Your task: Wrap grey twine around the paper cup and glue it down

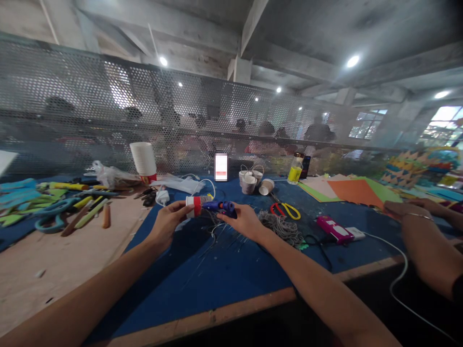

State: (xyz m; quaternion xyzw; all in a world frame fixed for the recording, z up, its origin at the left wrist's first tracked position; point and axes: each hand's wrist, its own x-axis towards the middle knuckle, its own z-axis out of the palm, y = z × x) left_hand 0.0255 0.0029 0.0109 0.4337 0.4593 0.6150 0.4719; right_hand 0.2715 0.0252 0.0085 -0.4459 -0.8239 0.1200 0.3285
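My left hand [169, 220] is closed around a small paper cup [197, 206], white with a red band, which lies tipped on its side in the air. A blue hot glue gun [218, 206] is gripped in my right hand [246, 222], its front end close against the cup. Whether the nozzle touches the cup I cannot tell. Below and right of my right hand lies a bundle of grey cord [284, 227]. Thin strands are scattered on the blue table covering [173, 289] under both hands.
Behind are cord-wrapped cups [249, 184], red-and-yellow scissors [289, 210], a phone [221, 167] and a paper cup stack [142, 159]. Tools [79, 207] lie left. On the right are a magenta power strip [333, 229], its white cable, coloured paper [356, 192] and another person's hands [405, 210].
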